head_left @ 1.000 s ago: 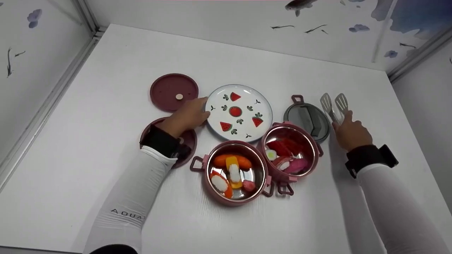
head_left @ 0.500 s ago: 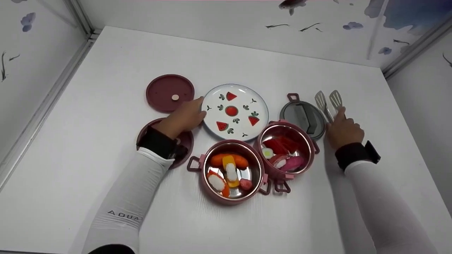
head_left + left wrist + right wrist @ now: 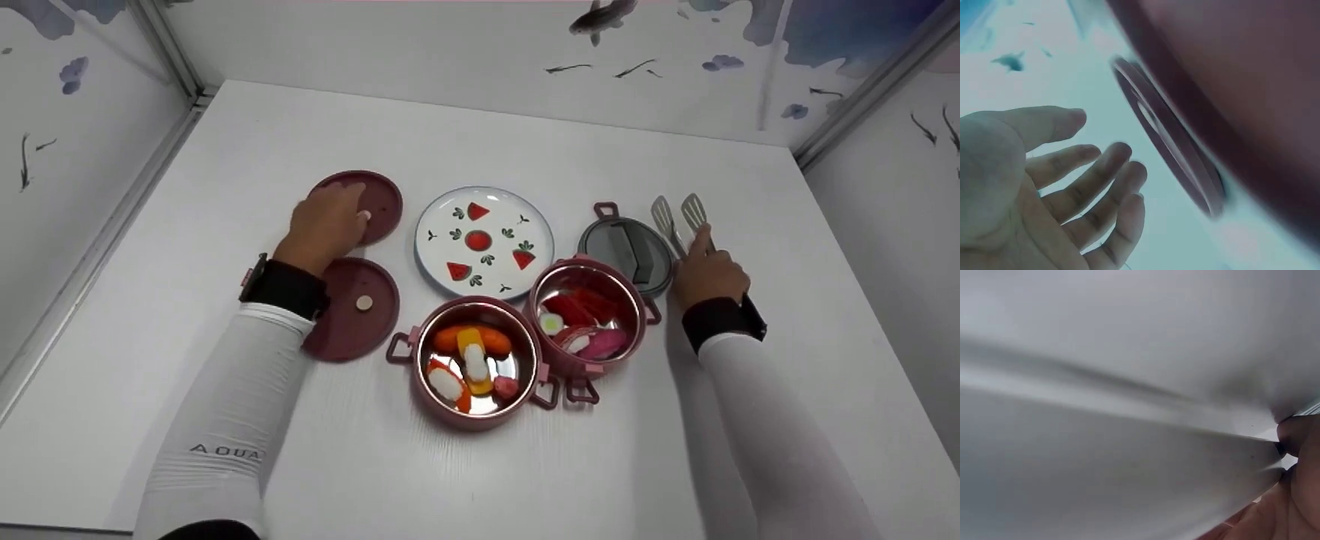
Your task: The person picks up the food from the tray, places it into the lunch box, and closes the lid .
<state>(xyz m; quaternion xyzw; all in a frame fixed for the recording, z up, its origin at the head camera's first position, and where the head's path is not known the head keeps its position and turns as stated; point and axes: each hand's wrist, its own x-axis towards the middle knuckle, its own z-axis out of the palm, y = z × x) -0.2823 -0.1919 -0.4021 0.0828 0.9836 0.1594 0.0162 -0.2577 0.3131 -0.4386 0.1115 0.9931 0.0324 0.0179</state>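
My left hand (image 3: 330, 221) lies over the far maroon lid (image 3: 379, 199), left of the fruit-patterned plate (image 3: 439, 251). In the left wrist view its fingers (image 3: 1092, 180) are straight and spread, a little apart from the maroon lid's rim (image 3: 1168, 149), and hold nothing. My right hand (image 3: 709, 274) grips the handles of the silver tongs (image 3: 679, 217) at the right, index finger laid along them. The right wrist view is a grey blur with a fingertip (image 3: 1297, 436) at its edge.
A second maroon lid (image 3: 341, 319) with a beige knob lies nearer me. Two pink steel-lined pots (image 3: 472, 418) (image 3: 640, 304) hold toy food. A grey lid (image 3: 626, 247) sits between the right pot and the tongs. Walls enclose the white table (image 3: 525, 135).
My left hand has left the plate's left edge and moved left onto the far maroon lid, uncovering the near lid. The right hand stays on the tongs.
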